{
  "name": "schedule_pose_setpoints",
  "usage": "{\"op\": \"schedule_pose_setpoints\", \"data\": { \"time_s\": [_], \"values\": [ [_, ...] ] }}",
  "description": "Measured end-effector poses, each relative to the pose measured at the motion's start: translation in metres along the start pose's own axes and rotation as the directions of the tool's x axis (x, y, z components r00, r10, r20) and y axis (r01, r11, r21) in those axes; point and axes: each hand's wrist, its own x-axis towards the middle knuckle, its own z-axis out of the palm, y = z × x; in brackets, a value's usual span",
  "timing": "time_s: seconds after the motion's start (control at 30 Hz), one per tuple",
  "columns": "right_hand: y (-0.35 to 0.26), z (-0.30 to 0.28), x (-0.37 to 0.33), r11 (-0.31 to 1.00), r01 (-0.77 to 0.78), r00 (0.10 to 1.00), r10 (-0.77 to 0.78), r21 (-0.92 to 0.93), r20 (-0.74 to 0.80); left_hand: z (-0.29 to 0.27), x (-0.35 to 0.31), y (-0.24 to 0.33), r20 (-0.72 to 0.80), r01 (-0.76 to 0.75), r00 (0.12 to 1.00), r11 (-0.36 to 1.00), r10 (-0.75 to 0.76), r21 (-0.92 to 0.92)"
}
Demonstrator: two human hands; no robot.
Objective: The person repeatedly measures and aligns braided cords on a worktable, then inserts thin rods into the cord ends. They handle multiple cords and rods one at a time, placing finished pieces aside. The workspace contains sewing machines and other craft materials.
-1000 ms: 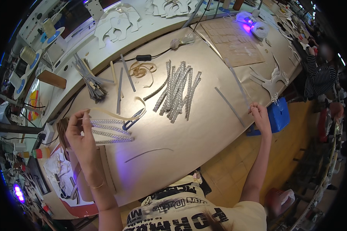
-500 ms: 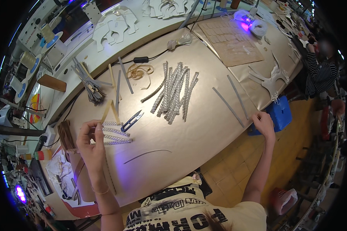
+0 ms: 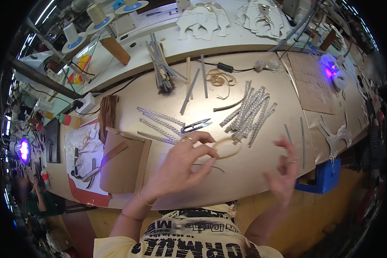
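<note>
Over the bronze tabletop [image 3: 245,182], I see the left hand [image 3: 185,165] pinching a curled tan strip [image 3: 228,156] at its fingertips. The right hand [image 3: 284,167] is blurred; its fingers look parted and free, as far as I can judge. Beyond the left hand lie blue snips [image 3: 196,125] and short braided strips [image 3: 161,124], with a braided bundle [image 3: 251,111] farther right.

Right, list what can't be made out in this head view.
All in the head view:
- Right hand: blurred, so exact finger positions are unclear.
- Left hand: its own fingers hide how, or whether, it grips the looped tan strip.
- Thin dark cord: left end hidden behind the left hand.
- Person in stripes: cut off by the dark fisheye rim at far right.
</note>
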Motion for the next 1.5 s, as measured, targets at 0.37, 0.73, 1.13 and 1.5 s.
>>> {"op": "schedule_pose_setpoints", "data": {
  "time_s": [0.37,0.73,1.13,1.5],
  "values": [
    [-0.013,0.089,0.065,0.981,0.172,0.984,-0.168,-0.086,0.052,-0.017,0.013,-0.082,-0.251,0.193,0.954,0.975,-0.162,0.106],
    [0.006,0.113,0.182,0.701,-0.162,0.956,0.286,0.695,-0.066,0.004,0.027,-0.164,-0.191,0.299,0.953,0.842,-0.236,0.449],
    [0.015,0.103,0.138,0.922,-0.198,0.978,0.207,0.333,0.011,0.014,0.037,-0.178,-0.31,0.133,0.951,0.901,0.002,0.414],
    [0.086,0.175,0.252,0.979,0.128,0.992,-0.123,-0.157,0.04,0.006,0.04,-0.156,-0.489,0.236,0.856,0.969,-0.169,0.079]
  ]
}}
